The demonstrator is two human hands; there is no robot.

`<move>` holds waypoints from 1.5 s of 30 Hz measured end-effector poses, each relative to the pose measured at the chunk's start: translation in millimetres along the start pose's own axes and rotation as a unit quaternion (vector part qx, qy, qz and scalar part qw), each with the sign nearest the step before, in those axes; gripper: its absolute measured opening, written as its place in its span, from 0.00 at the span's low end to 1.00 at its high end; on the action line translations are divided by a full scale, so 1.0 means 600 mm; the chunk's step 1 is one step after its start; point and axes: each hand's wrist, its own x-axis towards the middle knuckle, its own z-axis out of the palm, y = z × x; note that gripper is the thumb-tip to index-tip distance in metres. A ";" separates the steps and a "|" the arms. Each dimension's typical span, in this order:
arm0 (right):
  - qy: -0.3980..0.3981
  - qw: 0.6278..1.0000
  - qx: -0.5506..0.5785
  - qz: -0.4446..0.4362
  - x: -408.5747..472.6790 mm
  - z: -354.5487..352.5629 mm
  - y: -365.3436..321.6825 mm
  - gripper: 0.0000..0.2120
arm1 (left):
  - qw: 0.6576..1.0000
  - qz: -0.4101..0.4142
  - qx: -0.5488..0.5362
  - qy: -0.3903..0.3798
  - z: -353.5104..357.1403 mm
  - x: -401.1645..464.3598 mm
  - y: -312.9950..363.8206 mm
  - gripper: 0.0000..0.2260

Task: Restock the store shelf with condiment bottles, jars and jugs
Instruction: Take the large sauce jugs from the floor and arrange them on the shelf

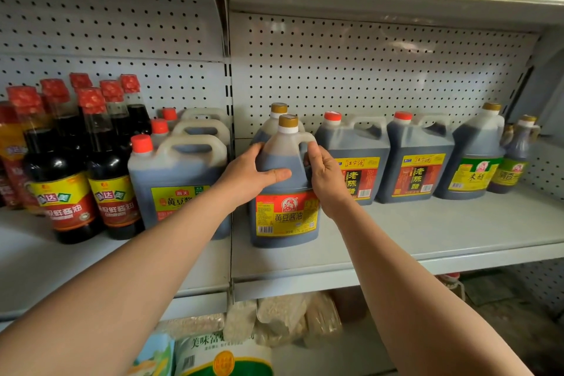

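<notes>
Dark gold-capped plastic soy-sauce jug (283, 192), upright on grey shelf (427, 232): my left hand (250, 172) clasps nine o'clock side, right hand (323, 174) grips three o'clock handle.

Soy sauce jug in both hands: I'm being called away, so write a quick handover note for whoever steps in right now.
Left hand grips the front gold-capped soy sauce jug by its shoulder; right hand holds its handle side. It stands on the shelf, a matching jug behind it.
Done: two red-capped vinegar jugs and red-capped soy sauce jugs already shelved.
Left: square this jug up, release, fill the bare shelf front.
</notes>
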 end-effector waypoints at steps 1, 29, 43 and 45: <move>0.000 1.000 0.001 0.001 0.001 0.002 0.001 0.24 | 1.000 0.002 0.002 0.002 -0.001 0.001 -0.001 0.33; 0.038 0.978 -0.201 0.034 -0.117 -0.040 -0.055 0.26 | 0.981 -0.066 0.067 0.168 0.007 -0.137 0.059 0.33; -0.106 0.881 -0.461 0.031 -0.361 -0.013 -0.072 0.29 | 0.967 -0.173 0.156 0.105 0.003 -0.388 -0.068 0.30; -0.110 0.867 -0.484 0.046 -0.398 0.000 -0.063 0.30 | 0.969 -0.160 0.167 0.087 -0.001 -0.410 -0.085 0.30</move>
